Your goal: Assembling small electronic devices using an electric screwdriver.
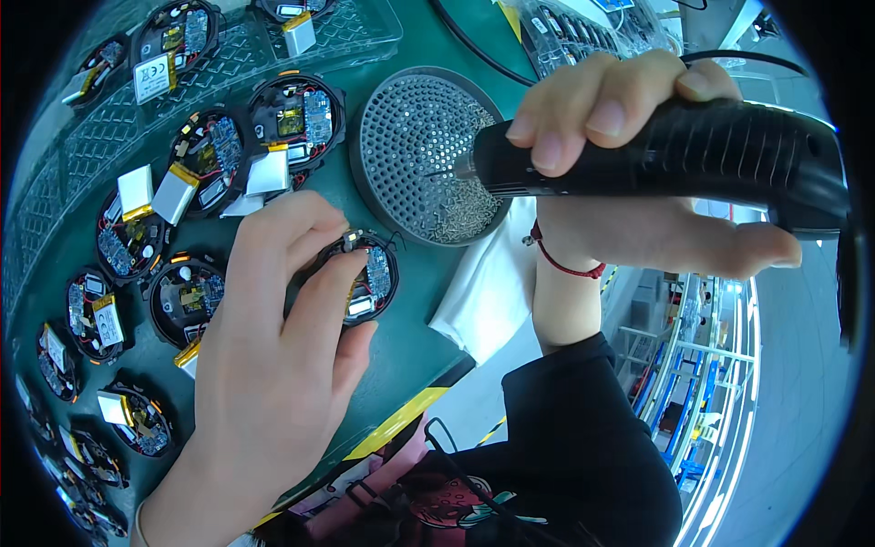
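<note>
My left hand (264, 337) is closed around the edge of a round black device housing (381, 272) with a blue circuit board inside. Its fingers and thumb pinch the rim against the green mat, and they hide the housing's left part. Held level in my right hand (583, 105) is a black electric screwdriver (693, 150), its tip pointing left. The thin bit reaches over a round grey screw tray (365, 169) with a perforated top. Small silver screws (469, 211) lie heaped at the tray's right side; whether the bit carries one, I cannot tell.
Several similar open housings (296, 118) with white battery packs (135, 190) stand on the green mat (410, 351) at left. Clear plastic trays (355, 36) lie at the far left. A white cloth (488, 292) sits beside the screw tray, and a black cable (478, 46) runs behind it.
</note>
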The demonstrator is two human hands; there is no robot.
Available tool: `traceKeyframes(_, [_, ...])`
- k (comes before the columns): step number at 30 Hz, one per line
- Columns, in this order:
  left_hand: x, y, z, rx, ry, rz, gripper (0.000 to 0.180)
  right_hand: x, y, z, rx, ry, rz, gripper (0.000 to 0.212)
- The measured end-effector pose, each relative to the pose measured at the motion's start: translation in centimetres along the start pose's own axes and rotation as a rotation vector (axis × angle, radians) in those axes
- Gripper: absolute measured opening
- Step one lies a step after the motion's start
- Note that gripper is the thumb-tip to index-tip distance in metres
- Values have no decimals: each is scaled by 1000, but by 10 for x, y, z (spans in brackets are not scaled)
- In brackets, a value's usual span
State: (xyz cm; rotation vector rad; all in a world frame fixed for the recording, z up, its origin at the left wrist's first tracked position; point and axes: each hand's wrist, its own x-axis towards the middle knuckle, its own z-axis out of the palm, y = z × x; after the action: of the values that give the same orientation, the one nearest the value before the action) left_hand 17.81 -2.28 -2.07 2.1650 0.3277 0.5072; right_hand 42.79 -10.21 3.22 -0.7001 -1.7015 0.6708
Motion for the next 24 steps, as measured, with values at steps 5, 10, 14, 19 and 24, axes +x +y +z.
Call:
traceKeyframes(5, [0,3,-2,14,-8,10,45,17,-13,-1,-279,-259,131,102])
traceKeyframes(10, [-1,2,-2,13,-1,13,44,19,-14,3,-323,-231,141,101])
traceKeyframes(14, [-1,2,-4,-5,-4,19,41,-1,-6,14,-55,27,2,97])
traceKeyframes(19, [1,4,-2,-30,-9,18,39,0,-20,14,52,34,17,84])
traceKeyframes(24, [-1,1,-3,-33,-4,11,38,2,-3,57,-92,206,-54,83])
